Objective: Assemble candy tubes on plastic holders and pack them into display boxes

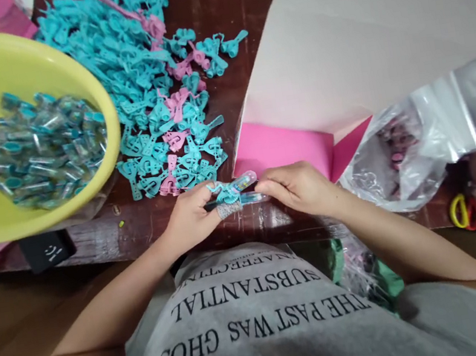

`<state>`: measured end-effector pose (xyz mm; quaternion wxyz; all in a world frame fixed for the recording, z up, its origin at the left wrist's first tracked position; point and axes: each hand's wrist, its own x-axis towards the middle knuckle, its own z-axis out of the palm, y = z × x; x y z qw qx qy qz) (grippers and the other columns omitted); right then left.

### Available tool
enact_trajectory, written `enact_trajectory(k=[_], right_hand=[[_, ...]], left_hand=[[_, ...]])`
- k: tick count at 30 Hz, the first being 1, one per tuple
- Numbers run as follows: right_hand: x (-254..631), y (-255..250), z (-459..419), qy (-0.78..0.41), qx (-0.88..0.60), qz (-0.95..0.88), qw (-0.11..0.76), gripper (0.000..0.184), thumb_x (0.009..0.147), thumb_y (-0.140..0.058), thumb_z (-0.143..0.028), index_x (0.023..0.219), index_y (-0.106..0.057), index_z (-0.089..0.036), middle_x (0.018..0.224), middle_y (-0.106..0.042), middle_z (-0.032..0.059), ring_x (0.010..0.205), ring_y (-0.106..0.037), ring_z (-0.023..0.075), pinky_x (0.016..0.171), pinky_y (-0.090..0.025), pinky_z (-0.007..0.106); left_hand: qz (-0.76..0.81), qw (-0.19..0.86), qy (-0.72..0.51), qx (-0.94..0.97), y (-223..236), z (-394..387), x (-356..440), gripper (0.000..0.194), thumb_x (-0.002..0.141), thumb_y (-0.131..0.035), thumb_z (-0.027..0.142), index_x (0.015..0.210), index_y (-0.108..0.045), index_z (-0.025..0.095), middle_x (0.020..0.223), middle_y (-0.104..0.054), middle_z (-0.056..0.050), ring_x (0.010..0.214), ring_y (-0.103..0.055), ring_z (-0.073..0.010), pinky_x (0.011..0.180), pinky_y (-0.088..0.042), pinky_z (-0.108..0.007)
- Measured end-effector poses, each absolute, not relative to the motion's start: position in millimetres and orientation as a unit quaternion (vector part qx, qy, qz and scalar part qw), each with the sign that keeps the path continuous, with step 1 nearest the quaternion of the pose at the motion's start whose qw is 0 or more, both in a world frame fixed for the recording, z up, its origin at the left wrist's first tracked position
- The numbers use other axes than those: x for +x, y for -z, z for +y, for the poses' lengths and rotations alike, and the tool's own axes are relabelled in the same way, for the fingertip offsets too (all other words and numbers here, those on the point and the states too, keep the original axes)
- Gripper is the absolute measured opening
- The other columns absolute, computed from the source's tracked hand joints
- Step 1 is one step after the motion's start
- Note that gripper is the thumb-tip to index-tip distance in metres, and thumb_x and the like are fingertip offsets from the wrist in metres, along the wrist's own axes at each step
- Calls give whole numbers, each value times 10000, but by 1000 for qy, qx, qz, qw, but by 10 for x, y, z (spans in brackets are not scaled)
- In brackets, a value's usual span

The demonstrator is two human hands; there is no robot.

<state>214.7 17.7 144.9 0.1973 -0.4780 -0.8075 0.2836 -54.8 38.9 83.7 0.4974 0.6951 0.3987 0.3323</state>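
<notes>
My left hand (187, 214) is closed round a teal plastic clip-like piece (224, 192) near the table's front edge. Grey tape (229, 209) wraps one of its fingers. From the piece a clear tube with small coloured bits inside (245, 181) points to the right. Just below it, a second slim clear part (251, 198) reaches toward my right hand (299, 188). The right thumb and fingers pinch together at that part's end; the exact grip is partly hidden. Beyond the left hand lies a heap of similar teal pieces (126, 68), with several pink pieces (176, 104) among them.
At left, a yellow basin (112, 120) holds many clear tubes with teal ends (44, 151). A large white-and-pink box (286, 139) stands at right, beside a clear plastic bag (432, 131). Scissors (459, 211) lie far right. A black object (48, 251) sits by the front edge.
</notes>
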Motion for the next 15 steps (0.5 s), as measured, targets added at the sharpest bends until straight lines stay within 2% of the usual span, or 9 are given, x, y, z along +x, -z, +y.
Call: enact_trajectory(k=[2,4,6,8,11,13,15], right_hand=[[2258,-1483,164,-228,-466,-830,205,479,1109,-488,-584,1231,-744,-197,1136,-816,106,969,-772,222,833,-615,361],[2362,-1513,186,-167,-424,-864,213,529,1074,-589,-522,1501,-608,-209,1519,-657,161,1350,-653,310,1086,-568,504],[2450,-1534,242,-151,-360,-899,201,521,1060,-620,-409,1558,-566,-268,1633,-564,118,1515,-507,331,1198,-479,592],[2538,-1567,315,-182,-312,-913,187,427,1070,-580,-313,1494,-628,-330,1547,-651,56,1473,-555,291,1179,-506,563],[2705,-1678,435,-237,-343,-885,207,331,1072,-603,-328,1385,-705,-359,1299,-778,25,1186,-732,231,1006,-613,444],[2802,-1758,542,-212,-432,-846,230,301,1043,-672,-417,1334,-734,-373,1205,-795,23,1045,-764,230,926,-631,426],[2833,-1784,692,-154,-519,-812,216,343,1019,-696,-485,1332,-743,-354,1197,-795,40,1037,-767,261,941,-624,456]], left_hand=[[403,554,-297,665,-882,410,-465,257,891,-829,426,932,-744,186,821,-762,0,711,-672,-133,674,-545,-249],[392,631,-238,626,-917,468,-347,280,902,-802,440,871,-712,176,720,-720,10,597,-622,-116,575,-513,-233],[340,682,-186,620,-940,556,-207,319,911,-781,470,837,-697,171,682,-697,9,565,-608,-116,553,-518,-238],[289,679,-184,649,-953,649,-88,381,922,-765,540,872,-714,166,765,-735,-25,658,-665,-142,635,-579,-273],[330,542,-299,713,-944,734,-22,484,1045,-578,619,1100,-741,167,1054,-788,-105,963,-743,-213,857,-635,-363],[349,394,-348,776,-895,727,-3,498,1101,-484,574,1303,-696,171,1285,-755,-147,1243,-701,-269,1074,-587,-458],[278,266,-305,871,-787,676,83,475,1084,-566,489,1443,-637,186,1484,-672,-153,1473,-565,-315,1256,-445,-548]])
